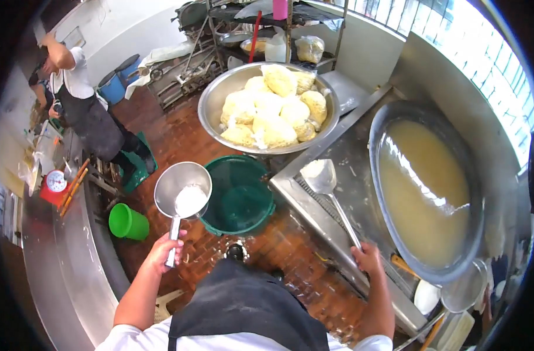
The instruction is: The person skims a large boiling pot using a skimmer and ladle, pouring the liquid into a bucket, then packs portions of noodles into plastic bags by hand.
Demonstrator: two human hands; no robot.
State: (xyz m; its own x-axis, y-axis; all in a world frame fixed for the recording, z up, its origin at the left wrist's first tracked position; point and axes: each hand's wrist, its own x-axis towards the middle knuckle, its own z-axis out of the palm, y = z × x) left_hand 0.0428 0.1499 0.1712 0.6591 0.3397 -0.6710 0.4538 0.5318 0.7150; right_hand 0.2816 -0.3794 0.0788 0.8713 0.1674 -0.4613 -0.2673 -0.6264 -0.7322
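Note:
My left hand (165,251) grips the handle of a metal saucepan (164,190), held out over the floor with something white in its bottom. My right hand (367,257) is closed round the long handle of a metal spatula (320,177), whose wide blade carries a whitish residue and lies over the edge of the steel counter (351,167). Below and right of the saucepan stands a dark green tub (237,196). Right of the spatula is a large dark basin (379,193) of cloudy yellowish liquid.
A wide metal bowl (205,120) holds several bagged pale yellow bundles. A green bucket (128,222) stands on the wet tile floor (185,140). At left are a red scale (55,187) and another person (91,111) in a dark apron. A strainer (465,289) lies at lower right.

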